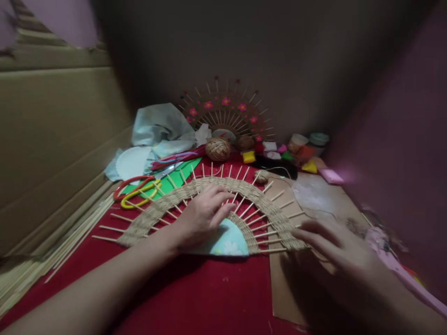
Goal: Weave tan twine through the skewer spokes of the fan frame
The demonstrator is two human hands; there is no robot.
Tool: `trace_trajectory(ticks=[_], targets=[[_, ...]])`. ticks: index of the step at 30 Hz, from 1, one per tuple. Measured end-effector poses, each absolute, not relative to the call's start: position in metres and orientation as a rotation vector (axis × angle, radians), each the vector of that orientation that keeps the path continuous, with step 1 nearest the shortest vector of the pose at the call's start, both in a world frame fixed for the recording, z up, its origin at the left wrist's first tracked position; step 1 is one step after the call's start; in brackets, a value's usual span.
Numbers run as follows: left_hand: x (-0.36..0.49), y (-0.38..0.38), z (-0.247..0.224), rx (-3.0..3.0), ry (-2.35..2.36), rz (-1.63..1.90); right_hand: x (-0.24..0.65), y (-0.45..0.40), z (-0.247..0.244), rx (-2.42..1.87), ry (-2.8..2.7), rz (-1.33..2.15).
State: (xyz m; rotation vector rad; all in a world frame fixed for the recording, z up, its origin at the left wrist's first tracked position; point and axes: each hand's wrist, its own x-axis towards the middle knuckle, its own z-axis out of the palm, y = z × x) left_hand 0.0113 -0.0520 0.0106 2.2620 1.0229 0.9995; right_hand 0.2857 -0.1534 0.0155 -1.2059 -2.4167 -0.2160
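A half-round woven fan (272, 211) of thin sticks and tan twine lies in front of me, with a light blue flowered fabric piece (230, 239) at its centre. My left hand (206, 214) rests over the fabric and inner sticks, its fingers curled and closed on the fan. At the right end of the outer twine band, my right hand (335, 242) grips the edge with bent fingertips; its thumb is mostly hidden. A thin strand of twine (323, 211) runs near the right fingers.
Orange-and-yellow-handled scissors (139, 190) lie left on green sheets. Behind the fan are a twine ball (218, 149), a smaller twine bundle (260, 177) and a flower-decorated fan (225, 109). Loose sticks (75, 242) line the left side; cardboard (284, 288) lies under the fan's right end.
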Motion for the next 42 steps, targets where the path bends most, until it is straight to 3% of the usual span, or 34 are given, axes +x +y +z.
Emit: trace_trajectory(ticks=[4,13,16,26,33,42], targets=[[0.018,-0.066,0.025,1.975,0.954,0.945,0.263,-0.128,0.009,-1.244,-2.588,-0.258],[0.028,-0.098,0.030,1.494,0.670,0.109,0.258,-0.131,-0.001,-1.085,-2.693,-0.446],[0.038,-0.116,0.024,1.332,0.623,-0.001,0.258,-0.130,-0.001,-1.101,-2.633,-0.486],[0.114,-0.147,0.001,0.460,0.423,0.807,0.256,-0.141,0.026,-1.092,-2.470,-0.502],[0.117,-0.144,0.008,0.267,0.723,0.733,0.291,-0.125,0.016,-1.407,-2.285,-0.066],[0.107,-0.147,0.002,0.299,0.692,0.760,0.263,-0.121,0.010,-1.310,-2.642,-0.363]])
